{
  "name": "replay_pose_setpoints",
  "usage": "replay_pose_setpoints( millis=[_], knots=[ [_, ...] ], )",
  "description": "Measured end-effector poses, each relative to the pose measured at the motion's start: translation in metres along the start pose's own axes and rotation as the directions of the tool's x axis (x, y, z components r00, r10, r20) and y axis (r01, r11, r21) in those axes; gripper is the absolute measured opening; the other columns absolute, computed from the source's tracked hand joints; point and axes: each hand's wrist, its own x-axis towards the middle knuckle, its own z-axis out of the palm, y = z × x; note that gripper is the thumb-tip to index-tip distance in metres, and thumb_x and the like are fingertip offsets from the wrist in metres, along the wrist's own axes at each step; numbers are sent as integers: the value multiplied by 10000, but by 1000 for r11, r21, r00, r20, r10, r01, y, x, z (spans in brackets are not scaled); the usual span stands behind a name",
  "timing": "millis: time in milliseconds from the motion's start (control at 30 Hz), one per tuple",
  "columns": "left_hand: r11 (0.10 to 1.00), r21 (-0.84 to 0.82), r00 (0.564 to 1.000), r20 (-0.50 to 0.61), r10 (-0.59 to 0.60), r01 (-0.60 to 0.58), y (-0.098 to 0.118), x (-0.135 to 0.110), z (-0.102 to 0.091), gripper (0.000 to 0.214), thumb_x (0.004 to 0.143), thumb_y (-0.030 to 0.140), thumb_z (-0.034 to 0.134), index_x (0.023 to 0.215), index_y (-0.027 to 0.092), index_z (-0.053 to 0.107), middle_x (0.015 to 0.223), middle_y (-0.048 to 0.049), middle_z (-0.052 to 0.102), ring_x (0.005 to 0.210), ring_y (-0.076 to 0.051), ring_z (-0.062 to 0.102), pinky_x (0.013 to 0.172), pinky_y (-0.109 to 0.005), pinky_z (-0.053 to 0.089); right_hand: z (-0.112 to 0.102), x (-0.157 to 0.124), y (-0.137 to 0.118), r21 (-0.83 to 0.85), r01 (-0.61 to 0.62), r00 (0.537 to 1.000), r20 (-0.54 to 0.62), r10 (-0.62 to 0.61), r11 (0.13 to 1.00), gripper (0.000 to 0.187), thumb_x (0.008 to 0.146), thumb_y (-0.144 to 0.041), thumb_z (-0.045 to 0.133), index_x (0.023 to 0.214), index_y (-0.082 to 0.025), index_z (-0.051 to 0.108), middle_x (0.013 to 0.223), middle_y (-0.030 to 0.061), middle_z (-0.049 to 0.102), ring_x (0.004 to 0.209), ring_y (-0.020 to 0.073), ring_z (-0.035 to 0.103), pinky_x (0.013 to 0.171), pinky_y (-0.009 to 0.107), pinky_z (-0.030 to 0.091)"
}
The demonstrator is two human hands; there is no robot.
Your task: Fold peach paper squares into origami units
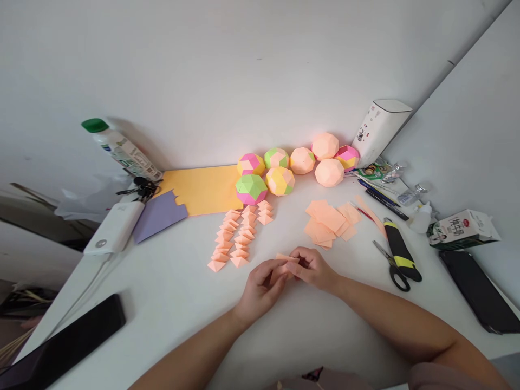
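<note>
Between both hands, low in the middle of the head view, is a small piece of peach paper [287, 258]. My left hand [263, 286] closes on its left side, and my right hand [314, 269] pinches its right side. Fingers hide most of the piece, so its folds cannot be made out. Beyond my left hand, folded peach paper units [239, 261] stand in rows on the table. A loose pile of flat peach paper pieces [325, 221] lies beyond my right hand.
Faceted paper balls [280, 181] sit by the wall. Yellow card [203, 189] and purple card [160, 216] lie left, near a white power strip [114, 227] and a bottle [128, 151]. Rightward are scissors [394, 268], a utility knife [402, 252], a milk carton [463, 229] and a phone [479, 290].
</note>
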Motion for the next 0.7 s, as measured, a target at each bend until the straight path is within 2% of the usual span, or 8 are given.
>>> replay_pose_setpoints(
  millis=[67,200,267,367,500,700],
  knots=[
    [1000,-5,1000,16,20,-20,1,1,0,257,851,197,512,1099,221,573,915,-76,656,811,-187,605,745,-337,497,0,0,1,-2,-3,1000,6,3,1000,282,805,-424,595,714,-174,501,601,-31,488,526,102,469,474,224,358],
    [987,68,989,-31,146,-144,1,3,-1,281,843,171,523,1111,240,571,941,-68,618,853,-186,583,746,-330,482,-1,0,1,-32,-1,1000,27,2,999,300,827,-434,568,699,-170,507,578,-29,487,514,102,460,471,224,353],
    [983,87,985,-43,169,-165,1,3,-2,278,849,174,516,1113,242,572,937,-69,619,841,-181,580,721,-316,480,-1,-1,-1,-37,-6,1000,26,7,999,337,854,-445,524,660,-171,491,558,-26,479,513,108,466,474,229,357],
    [984,97,985,-73,154,-147,3,2,-1,243,862,189,506,1085,234,590,846,-59,620,744,-160,565,641,-282,463,-1,-1,-3,3,-19,1000,5,19,1000,389,896,-444,437,617,-175,471,558,-19,478,525,118,486,502,244,386],
    [990,90,985,-129,117,-106,5,1,-1,201,862,208,513,1027,223,627,746,-37,592,648,-140,517,585,-260,431,-2,-1,-5,47,-16,1000,-8,16,999,305,895,-359,415,725,-166,577,609,2,536,537,132,518,520,259,406],
    [996,49,986,-149,81,-74,3,0,-1,200,861,226,515,1012,223,646,748,-37,597,645,-145,517,575,-257,422,-2,-2,-4,10,-2,1000,-20,2,1000,271,840,-198,377,766,-169,635,579,15,580,540,144,502,523,263,396]
  ],
)
